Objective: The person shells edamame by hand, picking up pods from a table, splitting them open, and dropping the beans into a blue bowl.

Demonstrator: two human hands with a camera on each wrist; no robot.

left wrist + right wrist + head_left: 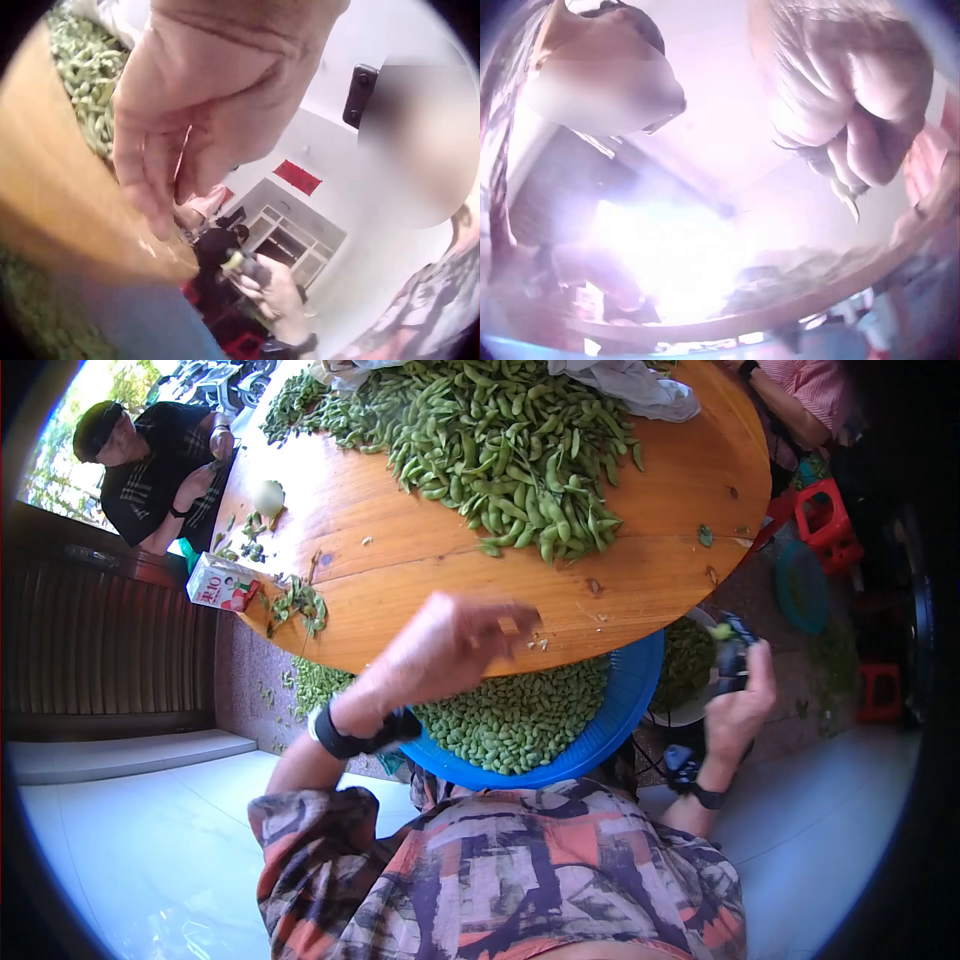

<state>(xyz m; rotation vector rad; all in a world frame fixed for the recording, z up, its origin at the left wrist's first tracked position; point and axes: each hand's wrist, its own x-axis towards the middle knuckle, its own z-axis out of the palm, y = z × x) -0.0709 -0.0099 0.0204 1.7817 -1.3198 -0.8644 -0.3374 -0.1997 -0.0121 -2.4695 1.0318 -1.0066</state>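
My left hand [455, 635], blurred, hangs over the near edge of the wooden table [400, 585] with its fingers loosely bent. In the left wrist view the fingers [154, 187] of that hand point down close to the tabletop, and nothing shows in them. Below it stands a blue basin [640, 685] of shelled green beans [510, 725]. Off to the right, my right hand [745, 695] holds a green soybean pod [722, 631] beside the table. Something dark covers its fingertips. The pod's thin end [849, 204] pokes out under the fingers in the right wrist view.
A large heap of soybean pods [510, 455] covers the table's far middle. A drink carton [222, 582] and pod scraps [300, 605] lie at the left edge. A bucket [690, 660] stands right of the basin. Another person [150, 475] sits left; red stools [828, 525] stand right.
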